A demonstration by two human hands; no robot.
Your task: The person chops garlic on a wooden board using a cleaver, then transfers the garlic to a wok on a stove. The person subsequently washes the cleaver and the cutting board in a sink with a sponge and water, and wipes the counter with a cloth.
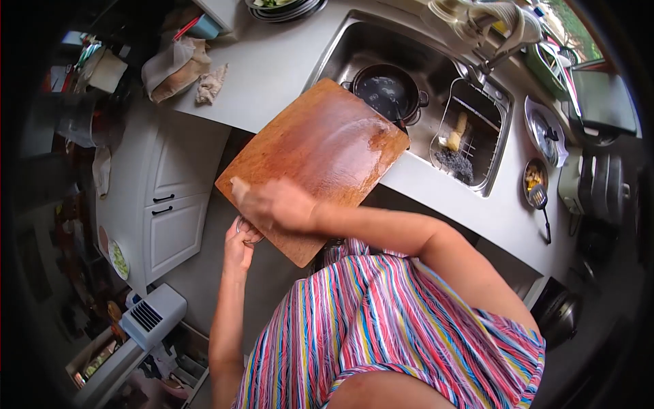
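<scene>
A wet wooden cutting board (311,148) is held tilted in front of me, its far end over the front rim of the sink. My left hand (241,243) grips the metal ring handle (244,231) at the board's near left edge. Across the near part of the board's face lies my right hand (286,204), blurred by motion. A pale shape at its fingertips could be a cloth or the fingers themselves; I cannot tell which. Moisture shines over the board's middle and right side.
Past the board, the steel sink (352,33) holds a dark pot (387,92) of water and a wire basket (475,128) with a scouring pad (453,162). A crumpled cloth (211,84) lies on the left counter. To the right are a small bowl (534,171) and a slotted spatula (539,198).
</scene>
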